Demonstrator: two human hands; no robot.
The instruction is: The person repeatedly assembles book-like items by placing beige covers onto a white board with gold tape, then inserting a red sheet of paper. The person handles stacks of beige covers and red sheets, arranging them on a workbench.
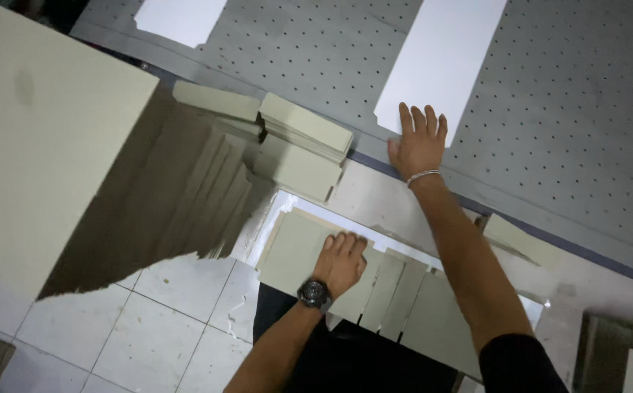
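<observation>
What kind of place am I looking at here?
Probably a workshop for cutting board or card: a grey perforated table with white sheets, and stacks of cut greyish board pieces under the hands.

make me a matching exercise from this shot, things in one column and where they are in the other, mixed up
Things
1. left hand
2. right hand
3. watch
4. bracelet

Places
A. on the right wrist
B. flat on the white sheet on the perforated grey table
C. on the left wrist
D. pressed on the greenish-grey boards at the near edge

Pairs: 1-D, 2-B, 3-C, 4-A
</observation>
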